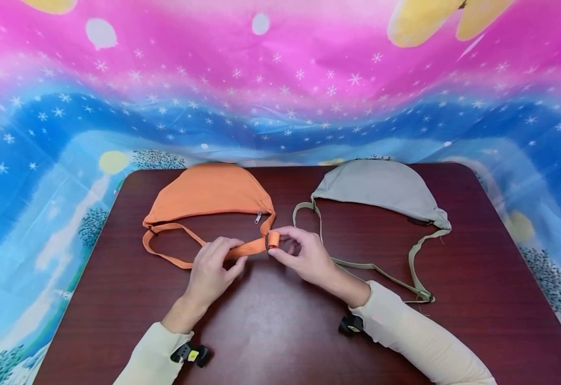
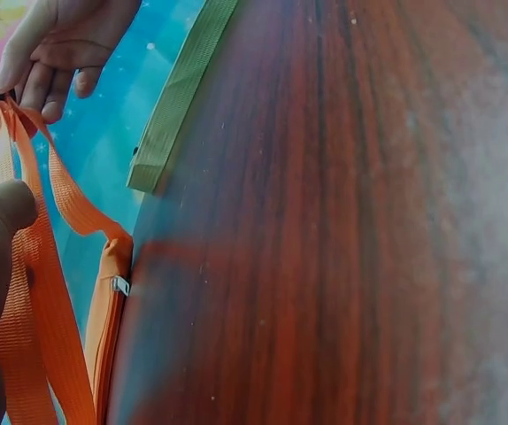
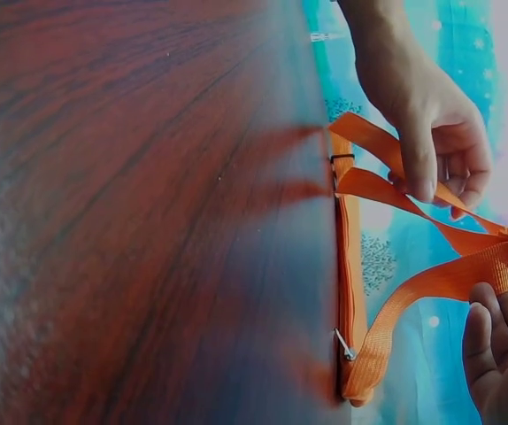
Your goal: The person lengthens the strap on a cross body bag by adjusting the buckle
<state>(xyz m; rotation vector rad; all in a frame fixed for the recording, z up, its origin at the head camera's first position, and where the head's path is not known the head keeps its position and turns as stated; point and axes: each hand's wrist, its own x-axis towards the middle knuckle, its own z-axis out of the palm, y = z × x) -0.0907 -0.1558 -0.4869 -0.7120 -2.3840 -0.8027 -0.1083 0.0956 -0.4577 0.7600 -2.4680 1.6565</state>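
Note:
An orange waist bag (image 1: 208,190) lies on the table, its zipper pull (image 1: 258,217) at the right end of the zipped edge. My left hand (image 1: 213,267) pinches the bag's orange strap (image 3: 373,146) between thumb and fingers, lifted above the tabletop. To the right, my right hand (image 1: 306,255) holds the strap near a dark slider buckle (image 1: 267,243), where the webbing forms a small loop. In the left wrist view the right hand's thumb (image 2: 24,44) presses at that buckle. Part of the strap is hidden behind the left hand.
A grey-beige waist bag (image 1: 376,182) lies at the back right, its greenish strap (image 1: 412,256) spread over the table and passing behind my right forearm. The dark red wooden table (image 1: 271,331) meets a patterned pink and blue cloth (image 1: 280,107) at its back and sides.

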